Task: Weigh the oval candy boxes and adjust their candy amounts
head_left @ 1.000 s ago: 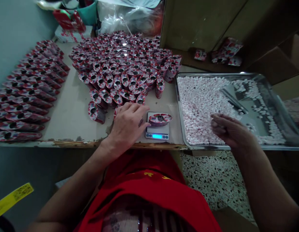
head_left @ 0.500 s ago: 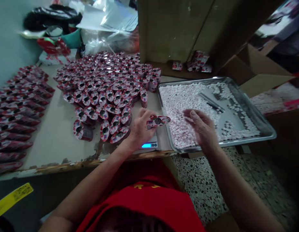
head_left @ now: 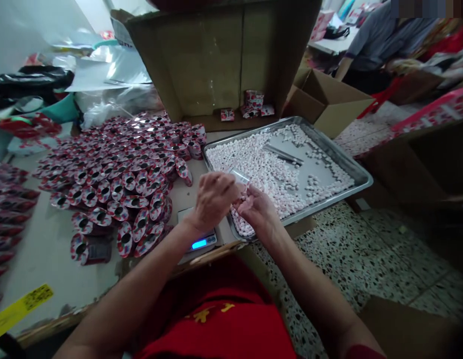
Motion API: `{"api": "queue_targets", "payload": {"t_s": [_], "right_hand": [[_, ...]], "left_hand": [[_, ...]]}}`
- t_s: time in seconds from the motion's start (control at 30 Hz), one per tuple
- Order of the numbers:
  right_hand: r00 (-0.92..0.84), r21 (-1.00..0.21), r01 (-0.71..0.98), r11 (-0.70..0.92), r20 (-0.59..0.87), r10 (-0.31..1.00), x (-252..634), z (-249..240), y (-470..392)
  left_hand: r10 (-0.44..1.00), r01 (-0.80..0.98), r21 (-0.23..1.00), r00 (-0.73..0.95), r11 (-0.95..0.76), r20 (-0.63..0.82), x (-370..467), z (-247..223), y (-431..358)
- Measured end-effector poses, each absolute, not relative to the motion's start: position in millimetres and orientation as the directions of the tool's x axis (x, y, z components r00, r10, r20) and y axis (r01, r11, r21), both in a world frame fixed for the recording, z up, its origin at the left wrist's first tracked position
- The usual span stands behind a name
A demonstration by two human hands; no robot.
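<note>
The left hand (head_left: 215,195) has its fingers clamped on a packet (head_left: 239,175), held above the near left part of the metal tray (head_left: 328,202) of white pellets (head_left: 231,149). The right hand (head_left: 259,207) meets it; whether those fingers are together, I cannot tell. A lit scale (head_left: 201,243) sits on the surface (head_left: 48,267).

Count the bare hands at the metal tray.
2: the left hand, between the scale and the tray, and the right hand, close beside it at the tray's near-left corner. No other shows there.
</note>
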State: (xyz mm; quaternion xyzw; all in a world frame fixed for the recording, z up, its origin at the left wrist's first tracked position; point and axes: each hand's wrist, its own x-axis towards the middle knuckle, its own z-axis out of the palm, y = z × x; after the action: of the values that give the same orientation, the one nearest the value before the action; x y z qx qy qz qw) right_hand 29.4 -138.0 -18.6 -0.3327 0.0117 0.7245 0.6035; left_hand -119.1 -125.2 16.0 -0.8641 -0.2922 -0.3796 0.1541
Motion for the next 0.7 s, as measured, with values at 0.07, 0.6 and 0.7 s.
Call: {"api": "queue_targets", "payload": {"t_s": [0.07, 0.6, 0.7], "right_hand": [[-0.075, -0.325, -0.895, -0.306, -0.566, 0.821, 29, -12, -140], [-0.022, -0.979, -0.157, -0.128, -0.126, 0.992, 109, 15, -131], [-0.047, -0.929, 0.344, 0.133, 0.124, 0.991, 107, 28, -135]], "left_hand": [[0.604, 0.68, 0.275, 0.307, -0.68, 0.736, -119, 1, -129], [0.94, 0.902, 0.391, 0.045, -0.184, 0.339, -221, -13, -207], [0.926, 0.917, 0.342, 0.066, -0.203, 0.372, -228, -16, -216]]}}
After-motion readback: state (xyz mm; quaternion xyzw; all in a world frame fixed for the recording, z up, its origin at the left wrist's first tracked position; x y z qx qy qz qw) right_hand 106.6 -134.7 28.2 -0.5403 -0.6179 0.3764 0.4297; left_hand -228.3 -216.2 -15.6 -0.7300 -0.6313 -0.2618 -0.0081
